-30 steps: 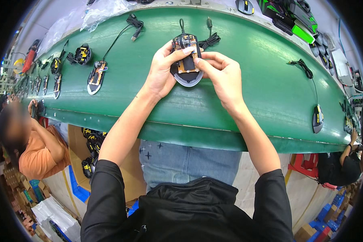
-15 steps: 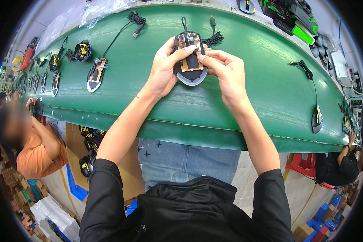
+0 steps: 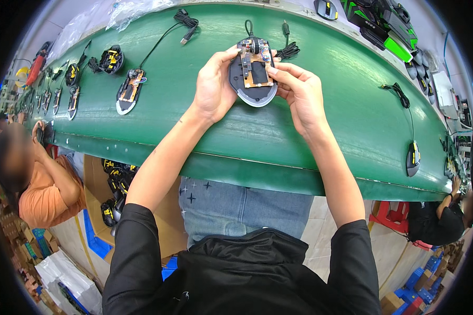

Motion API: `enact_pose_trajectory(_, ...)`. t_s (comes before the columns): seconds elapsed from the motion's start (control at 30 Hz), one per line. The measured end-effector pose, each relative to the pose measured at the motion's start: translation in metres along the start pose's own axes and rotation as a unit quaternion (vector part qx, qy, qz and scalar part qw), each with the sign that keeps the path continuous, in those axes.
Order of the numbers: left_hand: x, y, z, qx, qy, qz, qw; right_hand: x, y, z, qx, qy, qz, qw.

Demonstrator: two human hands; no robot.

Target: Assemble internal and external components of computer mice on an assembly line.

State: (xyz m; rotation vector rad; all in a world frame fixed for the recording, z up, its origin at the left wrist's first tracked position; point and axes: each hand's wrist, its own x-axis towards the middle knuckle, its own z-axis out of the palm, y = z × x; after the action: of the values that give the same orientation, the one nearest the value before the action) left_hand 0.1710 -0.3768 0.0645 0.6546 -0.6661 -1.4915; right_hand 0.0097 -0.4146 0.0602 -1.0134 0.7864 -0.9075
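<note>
Over the green belt I hold an opened computer mouse, its top cover off. Its circuit board lies bare in the black base, with a dark scroll wheel at the far end and a pale translucent rim nearest me. My left hand grips the left side, thumb at the board's upper left edge. My right hand is closed on the right side, thumb and index finger at the board's edge. The mouse's cable loops up from the far end, and a coiled black cable lies behind my right fingers.
On the green belt, another opened mouse and a mouse top shell lie left. A closed mouse sits right. A cardboard box of black-and-yellow parts stands below. Co-workers sit at both sides.
My left thumb has moved off the board to its left edge, uncovering the scroll wheel. The mouse has shifted slightly right and up. My right fingers stay at the right side.
</note>
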Motion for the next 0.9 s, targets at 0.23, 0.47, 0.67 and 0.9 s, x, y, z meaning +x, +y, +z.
enact_pose_trajectory(0.23, 0.002, 0.000, -0.008, 0.004, -0.014, 0.005, 1.000, 0.001, 0.000, 0.002, 0.018, -0.014, 0.002, 1.000)
enact_pose_trajectory(0.47, 0.001, 0.002, -0.008, 0.000, 0.000, -0.001, 1.000, 0.002, 0.003, 0.002, 0.025, -0.020, -0.012, 0.999)
enact_pose_trajectory(0.67, 0.000, 0.005, -0.010, 0.008, -0.003, -0.002, 1.000, 0.002, 0.005, 0.004, 0.012, -0.029, -0.039, 0.999)
enact_pose_trajectory(0.9, -0.001, 0.007, -0.011, 0.059, -0.007, 0.005, 0.998, 0.001, 0.008, 0.006, -0.014, -0.044, -0.050, 0.998)
